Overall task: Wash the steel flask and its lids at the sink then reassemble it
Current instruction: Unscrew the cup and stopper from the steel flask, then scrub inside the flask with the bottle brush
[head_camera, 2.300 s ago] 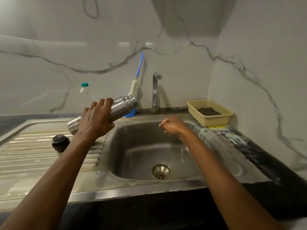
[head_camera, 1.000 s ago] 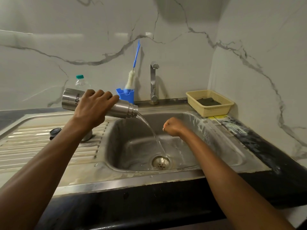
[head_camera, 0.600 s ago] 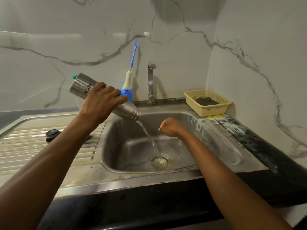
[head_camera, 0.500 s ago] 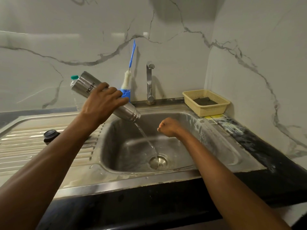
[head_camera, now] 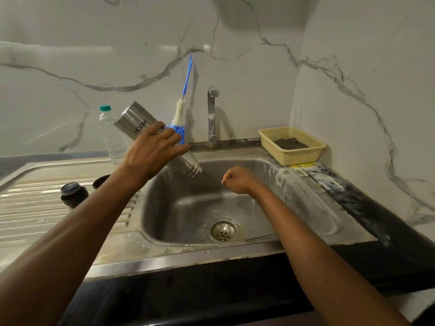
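My left hand [head_camera: 153, 149] grips the steel flask [head_camera: 134, 123] around its middle, tilted steeply with its open mouth [head_camera: 195, 171] down over the sink basin [head_camera: 270, 208]. A thin trickle of water falls from the mouth. My right hand [head_camera: 236, 180] hovers over the basin as a closed fist, holding nothing that I can see. A dark lid [head_camera: 73, 194] sits on the ribbed drainboard [head_camera: 35, 215] at left. A second dark lid [head_camera: 100, 181] lies behind it, partly hidden by my left forearm.
A steel tap [head_camera: 212, 114] stands behind the basin. A blue-handled bottle brush [head_camera: 181, 109] rests in a blue holder [head_camera: 180, 134]. A clear plastic bottle [head_camera: 110, 135] stands at the wall. A yellow basket [head_camera: 292, 144] holding a dark scrubber sits at the right corner. The drain [head_camera: 223, 231] lies in the basin floor.
My left hand has tipped the flask steeper, base up and mouth down. The stream of water has thinned to a trickle. My right fist has stayed over the basin.
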`<state>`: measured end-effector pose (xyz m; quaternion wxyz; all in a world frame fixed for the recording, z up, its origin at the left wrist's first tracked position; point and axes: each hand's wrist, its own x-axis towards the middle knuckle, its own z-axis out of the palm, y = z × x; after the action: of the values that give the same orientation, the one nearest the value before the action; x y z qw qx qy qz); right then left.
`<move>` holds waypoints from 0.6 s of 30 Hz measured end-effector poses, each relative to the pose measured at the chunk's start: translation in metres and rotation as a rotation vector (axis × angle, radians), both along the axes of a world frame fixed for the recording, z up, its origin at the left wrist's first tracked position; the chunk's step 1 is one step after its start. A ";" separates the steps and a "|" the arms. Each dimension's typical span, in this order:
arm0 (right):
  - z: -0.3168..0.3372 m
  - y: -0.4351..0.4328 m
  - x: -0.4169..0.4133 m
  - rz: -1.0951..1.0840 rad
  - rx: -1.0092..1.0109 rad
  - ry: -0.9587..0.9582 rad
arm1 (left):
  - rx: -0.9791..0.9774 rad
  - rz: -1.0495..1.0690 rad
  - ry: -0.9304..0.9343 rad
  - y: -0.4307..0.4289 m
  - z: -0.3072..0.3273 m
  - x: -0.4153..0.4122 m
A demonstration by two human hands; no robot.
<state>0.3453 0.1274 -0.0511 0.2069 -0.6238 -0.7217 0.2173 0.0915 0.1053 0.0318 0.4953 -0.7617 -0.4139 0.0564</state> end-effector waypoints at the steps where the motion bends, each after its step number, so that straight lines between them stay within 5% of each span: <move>1: 0.000 -0.001 0.000 0.006 0.002 0.011 | -0.004 -0.006 -0.008 0.000 -0.001 -0.001; 6: 0.003 -0.005 -0.004 0.004 0.038 0.089 | 0.032 -0.002 -0.192 -0.004 -0.011 -0.004; 13: 0.036 0.010 -0.030 -0.009 0.174 0.100 | -0.074 0.141 -1.074 -0.015 -0.028 -0.001; 18: 0.095 0.048 -0.067 0.040 0.271 0.025 | -0.058 0.112 -1.396 -0.015 -0.019 0.001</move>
<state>0.2778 0.1756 0.0438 0.2939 -0.5730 -0.7540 0.1297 0.0923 0.0904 0.0130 0.0896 -0.6101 -0.6723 -0.4096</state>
